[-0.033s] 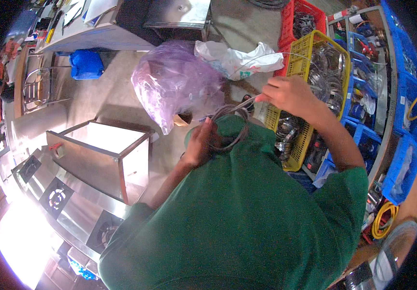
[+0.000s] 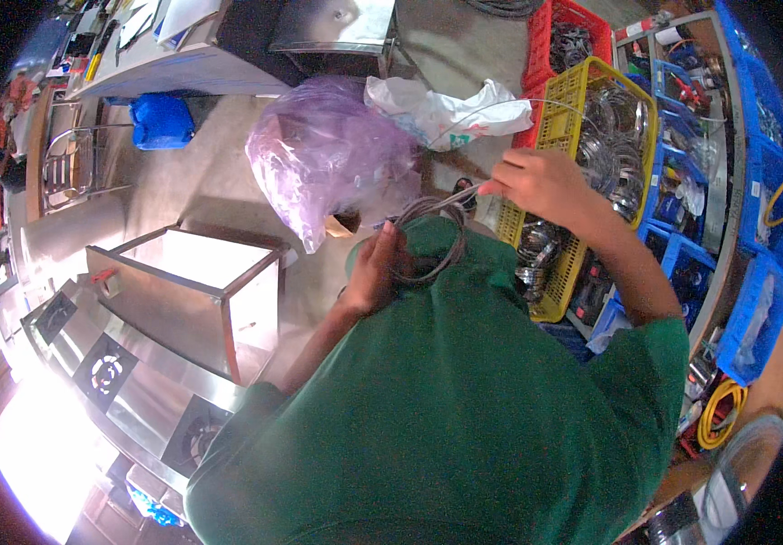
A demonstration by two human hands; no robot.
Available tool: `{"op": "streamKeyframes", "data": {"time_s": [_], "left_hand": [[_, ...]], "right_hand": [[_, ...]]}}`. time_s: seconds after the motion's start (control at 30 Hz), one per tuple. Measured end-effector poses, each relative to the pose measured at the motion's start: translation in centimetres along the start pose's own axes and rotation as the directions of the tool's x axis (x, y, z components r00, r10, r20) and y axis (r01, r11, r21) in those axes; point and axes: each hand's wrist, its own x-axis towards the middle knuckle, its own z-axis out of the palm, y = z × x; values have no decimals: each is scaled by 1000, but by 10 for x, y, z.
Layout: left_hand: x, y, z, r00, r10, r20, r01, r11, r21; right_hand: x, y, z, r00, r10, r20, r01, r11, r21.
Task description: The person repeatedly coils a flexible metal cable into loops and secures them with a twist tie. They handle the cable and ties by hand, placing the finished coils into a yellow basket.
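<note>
Left hand (image 2: 373, 274): nine o'clock, near centre, curled
Right hand (image 2: 536, 184): two o'clock, pinching
Right elbow (image 2: 658, 298): three o'clock, bent

I count two hands, the left hand (image 2: 374, 271) and the right hand (image 2: 541, 188), one dark coil (image 2: 457, 246), one purplish plastic bag (image 2: 337, 154), one white bag (image 2: 491, 115), one blue jug (image 2: 162, 122) and, over in the steel unit (image 2: 148, 392), three black square panels (image 2: 103, 368).

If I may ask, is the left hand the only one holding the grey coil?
No: the left hand holds the grey coil, while the right hand pinches strands leading from it.
</note>
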Motion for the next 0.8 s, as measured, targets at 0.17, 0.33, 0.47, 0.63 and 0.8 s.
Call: {"op": "streamKeyframes", "data": {"time_s": [0.17,0.33,0.47,0.63,0.8], "left_hand": [[6,-5,-4,999,44,-14,-44,999,-29],[25,-8,-8,990,144,4,-144,990,7],[24,0,-3,998,57,-5,-55,956,-288],[28,16,6,1000,3,-30,-13,948,-319],[30,34,5,986,-72,151,147,802,-579]], "right_hand": [[-13,-19,14,958,279,61,-281,880,384],[-18,-21,14,923,367,113,-380,829,410],[-23,-24,15,937,340,78,-345,870,353],[-22,-7,19,957,155,-246,-175,983,-61],[-12,1,41,911,387,-140,-376,921,101]]}}
